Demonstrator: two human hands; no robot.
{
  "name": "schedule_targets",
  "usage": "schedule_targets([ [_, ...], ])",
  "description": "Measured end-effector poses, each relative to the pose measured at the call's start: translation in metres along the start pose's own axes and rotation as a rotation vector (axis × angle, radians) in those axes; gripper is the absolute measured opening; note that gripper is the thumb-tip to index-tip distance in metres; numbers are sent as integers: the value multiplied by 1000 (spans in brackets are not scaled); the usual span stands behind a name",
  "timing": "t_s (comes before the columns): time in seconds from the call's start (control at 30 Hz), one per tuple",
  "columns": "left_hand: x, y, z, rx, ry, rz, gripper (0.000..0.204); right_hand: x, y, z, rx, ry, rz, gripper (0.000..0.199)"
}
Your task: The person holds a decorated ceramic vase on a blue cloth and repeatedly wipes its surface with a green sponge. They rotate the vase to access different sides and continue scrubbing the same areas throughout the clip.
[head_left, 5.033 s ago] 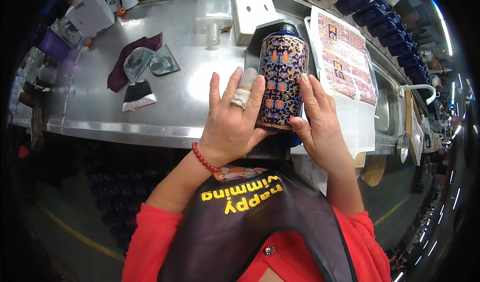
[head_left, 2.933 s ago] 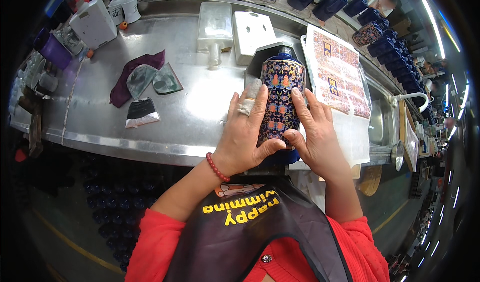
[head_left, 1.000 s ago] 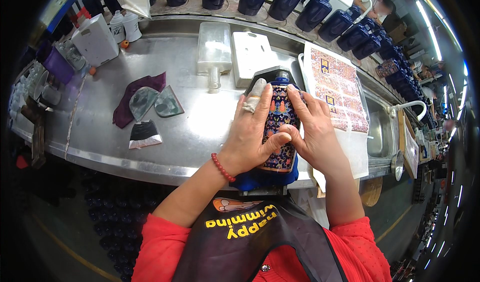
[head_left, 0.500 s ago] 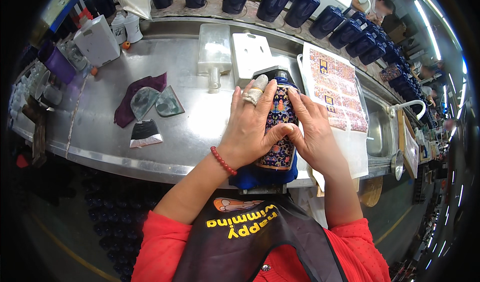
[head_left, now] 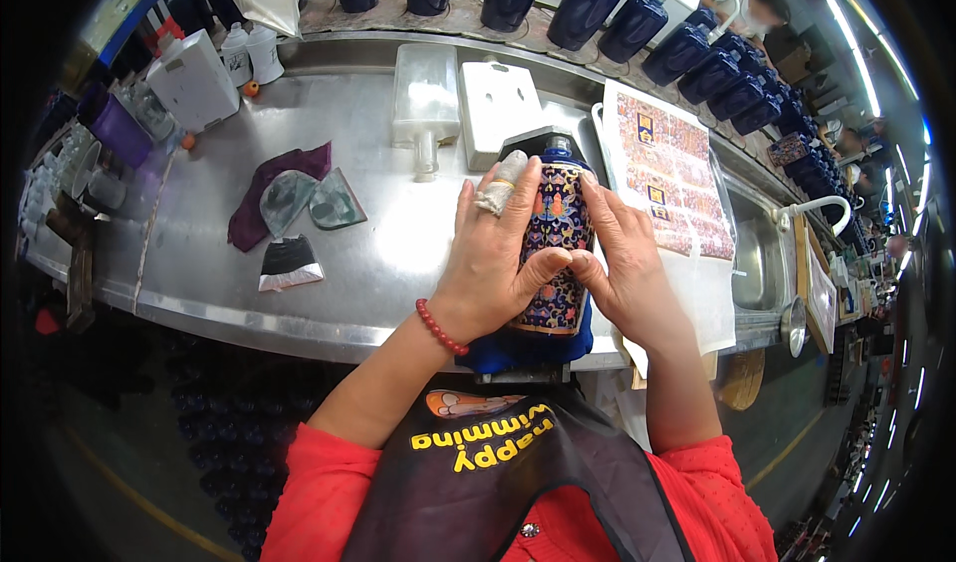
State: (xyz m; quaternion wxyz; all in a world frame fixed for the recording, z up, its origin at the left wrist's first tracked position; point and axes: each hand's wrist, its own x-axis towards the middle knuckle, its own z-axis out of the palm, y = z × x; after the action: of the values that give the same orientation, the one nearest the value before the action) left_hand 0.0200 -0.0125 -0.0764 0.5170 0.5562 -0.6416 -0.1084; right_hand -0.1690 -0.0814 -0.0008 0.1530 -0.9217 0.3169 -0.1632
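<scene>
Two hands (head_left: 498, 263) around patterned vase (head_left: 554, 248)

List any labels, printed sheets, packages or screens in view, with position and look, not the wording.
Decal wrap: on the blue vase between both hands, multicoloured floral pattern.
Printed decal sheet: flat on the bench right of the vase, rectangular, orange-and-blue motifs.
White plastic containers: far left of the bench, boxy.
No screen clearly visible.

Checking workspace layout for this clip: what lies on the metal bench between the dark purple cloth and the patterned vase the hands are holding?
In the head view, the stretch between the purple cloth and the vase holds two greenish scrapers, then bare shiny metal bench.
</scene>
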Motion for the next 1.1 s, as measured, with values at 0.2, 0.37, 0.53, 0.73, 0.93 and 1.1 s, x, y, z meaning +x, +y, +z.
schedule_targets([
  [0.2, -35, 10, -5, -12, -59, -26, 108, -15, -6, 2, 0, -28, 10, 74],
  [0.37, -45, 15, 3, 48, -73, 17, 110, -25, -13, 4, -63, -14, -13, 70],
  [0.53, -60, 16, -5, 69, -105, 21, 107, -36, -22, 3, -51, -49, -22, 70],
  [0.73, -68, 18, 1, 158, -66, 70, 103, -44, -29, 5, -121, -31, -56, 69],
  [0.93, -79, 18, -4, 149, -116, 43, 103, -50, -31, 7, -102, -56, -27, 66],
  [1.1, -85, 17, 3, 143, -73, 55, 103, -57, -32, 8, -117, -34, -65, 70],
])
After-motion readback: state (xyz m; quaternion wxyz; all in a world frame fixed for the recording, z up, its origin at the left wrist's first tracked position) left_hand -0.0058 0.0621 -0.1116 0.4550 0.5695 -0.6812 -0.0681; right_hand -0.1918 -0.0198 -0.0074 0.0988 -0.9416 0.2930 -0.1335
